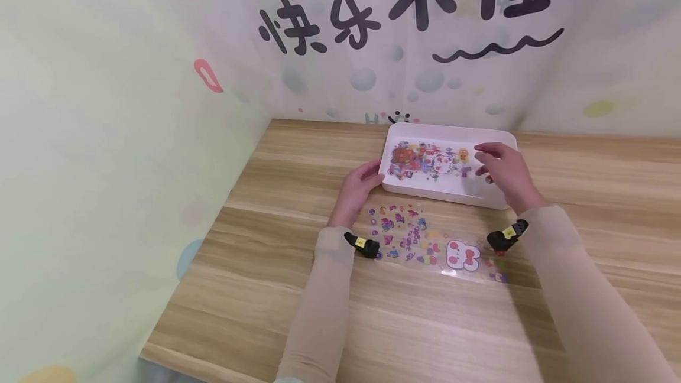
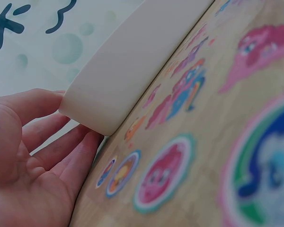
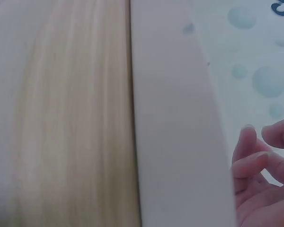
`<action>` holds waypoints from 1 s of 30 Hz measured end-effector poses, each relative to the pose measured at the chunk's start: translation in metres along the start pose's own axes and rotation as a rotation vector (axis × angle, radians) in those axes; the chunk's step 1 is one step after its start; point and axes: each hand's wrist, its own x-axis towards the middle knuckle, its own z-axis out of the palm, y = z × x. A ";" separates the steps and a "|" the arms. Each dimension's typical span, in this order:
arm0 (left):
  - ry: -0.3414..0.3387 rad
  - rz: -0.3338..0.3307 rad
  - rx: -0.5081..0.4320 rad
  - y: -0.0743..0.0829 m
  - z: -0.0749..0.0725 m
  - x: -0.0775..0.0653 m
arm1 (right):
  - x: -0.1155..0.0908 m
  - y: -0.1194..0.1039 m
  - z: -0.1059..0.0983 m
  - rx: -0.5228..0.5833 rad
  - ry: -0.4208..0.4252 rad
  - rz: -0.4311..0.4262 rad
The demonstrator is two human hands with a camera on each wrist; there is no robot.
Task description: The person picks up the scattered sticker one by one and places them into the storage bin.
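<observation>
A white shallow tray (image 1: 444, 195) stands against the wall side of the table, with colourful clear sticker sheets (image 1: 425, 161) inside. My left hand (image 1: 355, 189) holds the tray's left end; in the left wrist view its thumb is at the rim and the other fingers reach the base. Over the right part of the tray hovers my right hand (image 1: 505, 173), its fingers loosely bent. Thumb and fingers stand apart in the right wrist view, with nothing seen between them. In front of the tray lies a clear sticker sheet (image 1: 463, 255) with a rabbit and small cartoon figures.
The wooden table (image 1: 255, 265) has its left edge beside a pale cloth wall (image 1: 96, 135). Behind the tray hangs a printed cloth (image 1: 340, 81) with large dark characters. Black wrist cameras sit on both sleeves, above the loose sheet.
</observation>
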 end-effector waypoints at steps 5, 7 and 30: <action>0.016 0.002 0.010 -0.001 0.000 -0.001 | -0.015 -0.010 -0.002 0.004 -0.006 -0.055; 0.020 0.002 0.012 -0.001 0.000 -0.001 | -0.023 -0.013 -0.004 -0.008 -0.005 -0.082; -0.026 -0.034 0.011 0.023 -0.002 -0.014 | -0.101 0.012 -0.025 -0.262 -0.114 -0.183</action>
